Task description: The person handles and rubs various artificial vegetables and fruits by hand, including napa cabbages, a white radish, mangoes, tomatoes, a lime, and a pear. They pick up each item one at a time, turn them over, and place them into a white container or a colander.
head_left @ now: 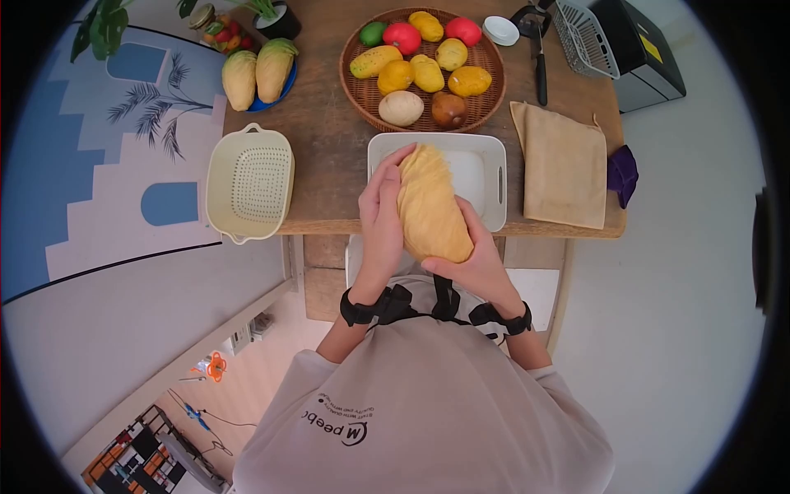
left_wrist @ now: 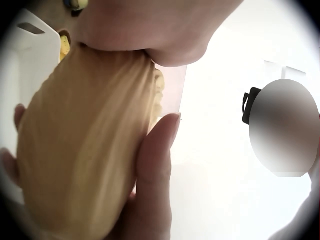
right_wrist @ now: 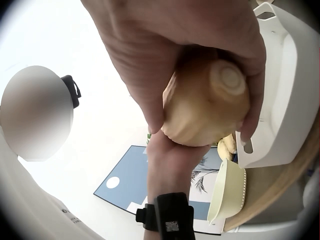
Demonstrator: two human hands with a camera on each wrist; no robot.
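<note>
Both hands hold a pale yellow napa cabbage (head_left: pixel 432 206) in front of my body, overlapping the near side of a white tray (head_left: pixel 377 156) in the head view. Along its left side lies my left hand (head_left: pixel 381 218), with the thumb (left_wrist: pixel 154 165) on one face and fingertips showing at the opposite edge in the left wrist view. My right hand (head_left: pixel 481 267) grips the lower right end. The round cut stem (right_wrist: pixel 228 81) faces the right wrist camera, between that hand's thumb and fingers. The cabbage is tilted, its frilled top pointing away from me.
A wicker basket (head_left: pixel 350 95) of fruit stands behind the tray. To the left are a cream colander (head_left: pixel 216 185) and two napa cabbages (head_left: pixel 274 70) on a blue plate (head_left: pixel 288 89). A folded beige cloth (head_left: pixel 564 169) lies right, near a black-handled knife (head_left: pixel 541 78) and a grey basket (head_left: pixel 580 41).
</note>
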